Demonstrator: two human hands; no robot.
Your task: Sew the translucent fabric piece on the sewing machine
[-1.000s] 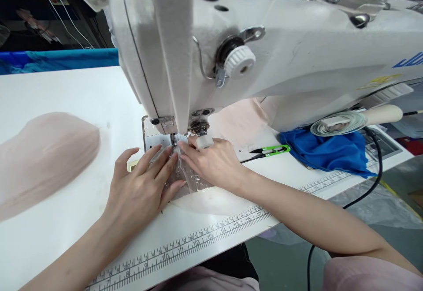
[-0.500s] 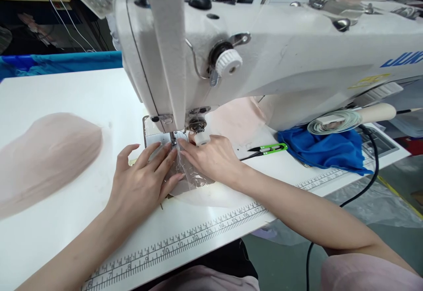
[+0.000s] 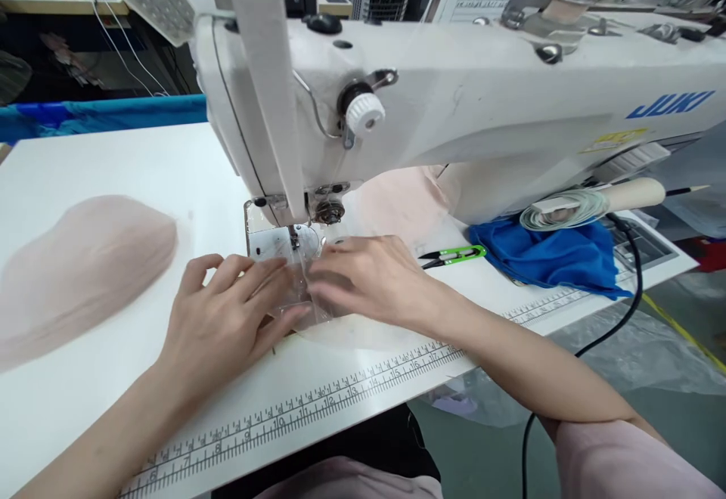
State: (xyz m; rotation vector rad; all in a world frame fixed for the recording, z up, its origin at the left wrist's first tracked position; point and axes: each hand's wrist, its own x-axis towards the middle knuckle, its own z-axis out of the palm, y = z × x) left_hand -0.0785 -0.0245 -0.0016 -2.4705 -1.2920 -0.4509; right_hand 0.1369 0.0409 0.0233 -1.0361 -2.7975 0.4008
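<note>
A piece of clear or sheer fabric [image 3: 323,314] lies in front of the presser foot [image 3: 293,238] of a white sewing machine [image 3: 442,98]. My left hand [image 3: 227,306] has bent fingers on its left part, the thumb lower down and the fabric edge between. From the right, my right hand [image 3: 374,276] pinches the same fabric just before the foot; its fingertips are blurred and partly hide one another. The metal needle plate [image 3: 266,240] shows behind the left fingers.
Left on the white table lies a sheer pinkish fabric piece [image 3: 96,272]; another pale pink piece [image 3: 397,204] is under the machine arm. Green thread snips [image 3: 459,255], a blue cloth [image 3: 556,253] and a coiled pale tape [image 3: 567,210] lie right. A printed ruler [image 3: 295,419] follows the front edge.
Both hands have drawn back a little from the presser foot toward the front edge, uncovering more needle plate. My left fingers are more bent. The view has shifted slightly.
</note>
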